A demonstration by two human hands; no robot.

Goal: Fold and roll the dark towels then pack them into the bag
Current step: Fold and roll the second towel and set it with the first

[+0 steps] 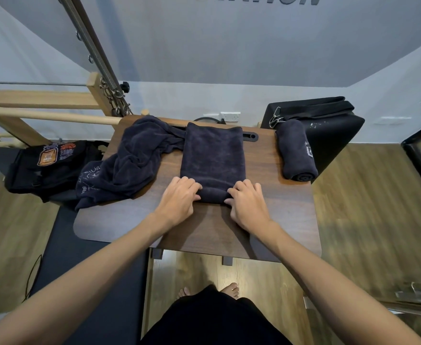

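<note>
A dark towel folded into a long strip (212, 155) lies down the middle of the dark wooden table (286, 207). Its near end is curled into a small roll. My left hand (179, 200) grips the roll's left end and my right hand (248, 202) grips its right end, fingers curled over the cloth. A crumpled dark towel (127, 160) lies at the table's left and hangs over the edge. A finished rolled towel (296, 153) rests at the table's right edge. The black bag with an orange patch (47, 165) sits left of the table, lower down.
A black padded box (329, 130) stands behind the rolled towel at the right. Wooden bars and metal springs (105, 70) rise at the back left. A black padded bench (85, 265) runs along the table's left. My bare feet (207, 291) stand on the wood floor under the table's near edge.
</note>
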